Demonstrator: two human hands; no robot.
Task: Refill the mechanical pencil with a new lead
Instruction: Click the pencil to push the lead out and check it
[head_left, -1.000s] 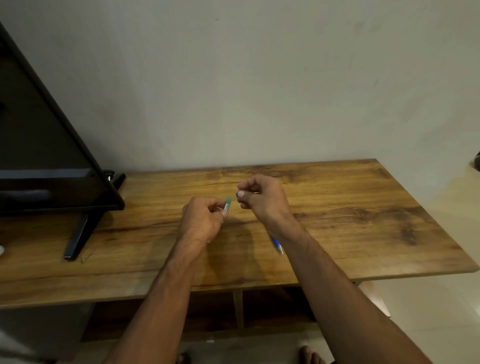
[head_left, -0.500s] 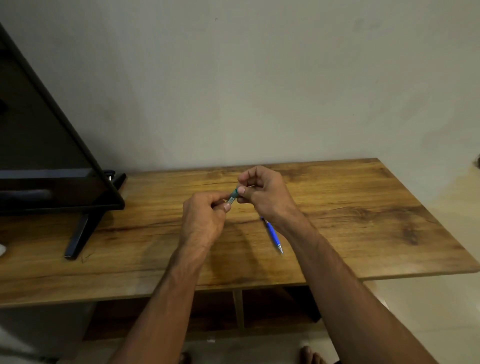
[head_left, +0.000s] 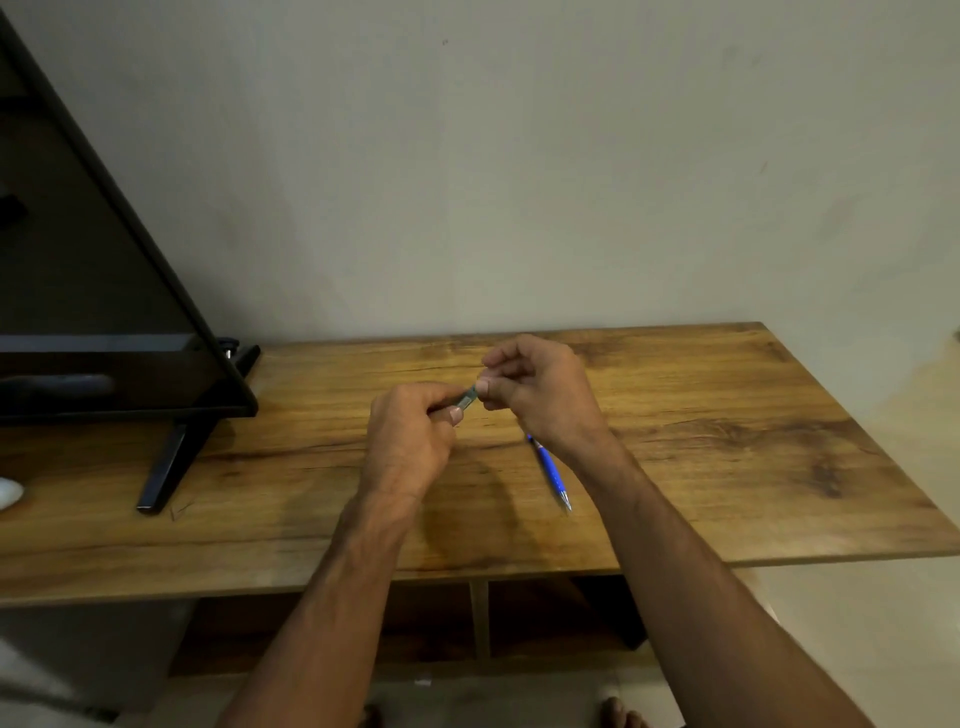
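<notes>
there, lead case (head_left: 467, 398) between left hand (head_left: 408, 441) and right hand (head_left: 540, 389)

Bare, veined left forearm (head_left: 332, 597) and right forearm (head_left: 701, 571), left hand (head_left: 410, 441) and right hand (head_left: 543, 397); bare toes (head_left: 621, 714) at the near edge.

Curled left hand (head_left: 410, 439) nearly meets curled right hand (head_left: 543, 392).

Two hands: left hand (head_left: 410, 441), right hand (head_left: 540, 389). One small green lead case (head_left: 467, 397). One blue pencil (head_left: 550, 470). One wooden table (head_left: 727, 441). One black screen (head_left: 104, 312). One white object (head_left: 8, 492), far left.
</notes>
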